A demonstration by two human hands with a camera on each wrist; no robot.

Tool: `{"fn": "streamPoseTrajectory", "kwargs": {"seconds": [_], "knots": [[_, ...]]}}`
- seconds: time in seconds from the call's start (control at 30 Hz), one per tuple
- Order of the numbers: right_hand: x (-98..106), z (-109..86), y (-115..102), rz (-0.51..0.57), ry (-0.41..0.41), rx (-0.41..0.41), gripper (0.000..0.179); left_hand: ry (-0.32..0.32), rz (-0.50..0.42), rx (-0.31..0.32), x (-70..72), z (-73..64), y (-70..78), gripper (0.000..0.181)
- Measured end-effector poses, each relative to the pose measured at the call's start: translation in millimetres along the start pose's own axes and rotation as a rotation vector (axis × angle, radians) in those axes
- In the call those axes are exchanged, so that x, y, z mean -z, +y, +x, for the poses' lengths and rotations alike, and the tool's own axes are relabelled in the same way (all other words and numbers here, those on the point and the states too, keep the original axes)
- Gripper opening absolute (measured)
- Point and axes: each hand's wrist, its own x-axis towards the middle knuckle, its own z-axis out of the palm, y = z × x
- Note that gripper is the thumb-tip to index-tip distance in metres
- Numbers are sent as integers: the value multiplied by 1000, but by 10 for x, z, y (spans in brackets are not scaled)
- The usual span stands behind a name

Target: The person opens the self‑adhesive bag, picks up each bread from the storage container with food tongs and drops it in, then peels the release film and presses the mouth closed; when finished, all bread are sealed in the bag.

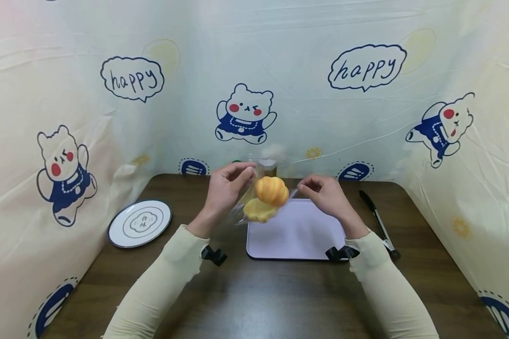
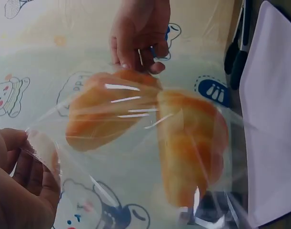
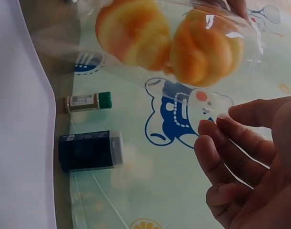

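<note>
Two golden bread rolls (image 1: pixel 272 191) show through a clear plastic bag (image 2: pixel 105 188), held up over the left part of a lilac tray (image 1: pixel 294 238). My left hand (image 1: pixel 229 187) pinches the bag's left edge between thumb and fingers; in the left wrist view that edge curves out from the left hand (image 2: pixel 26 176). On the other side, my right hand (image 1: pixel 324 194) has thumb and forefinger together at the bag's right corner. Seen from the right wrist, the right hand (image 3: pixel 252 155) has its other fingers loosely bent below the bag.
A white plate (image 1: pixel 123 230) with a dark rim lies on the left of the brown table (image 1: pixel 254 301). Black-and-silver tongs (image 1: pixel 379 223) lie to the right. Behind the tray stand a green-capped seasoning bottle (image 3: pixel 83 102) and a dark container (image 3: pixel 85 151). A printed curtain (image 1: pixel 305 113) surrounds the table.
</note>
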Motion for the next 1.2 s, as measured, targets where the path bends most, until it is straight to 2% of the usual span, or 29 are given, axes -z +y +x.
{"fn": "streamPoseTrajectory", "kwargs": {"seconds": [0.13, 0.3, 0.6, 0.73, 0.9, 1.2], "knots": [[13, -9, -40, 18, 39, 6, 21, -30, 66, -29, -11, -18, 3, 31], [44, -33, -197, 42, 121, 58, 20, -58, 121, -32, -3, -43, 7, 29], [-74, -2, -593, 82, 148, 272, 14, -105, 55, 62, -29, -64, 9, 29], [-149, 38, -702, 59, 166, 352, 15, -121, 68, 52, -41, -66, 13, 27], [-211, 83, -767, 23, 188, 378, 19, -126, 124, 37, -44, -80, 24, 26], [-264, 126, -807, 16, 231, 424, 19, -163, 130, 34, -42, -82, 56, 26]]}}
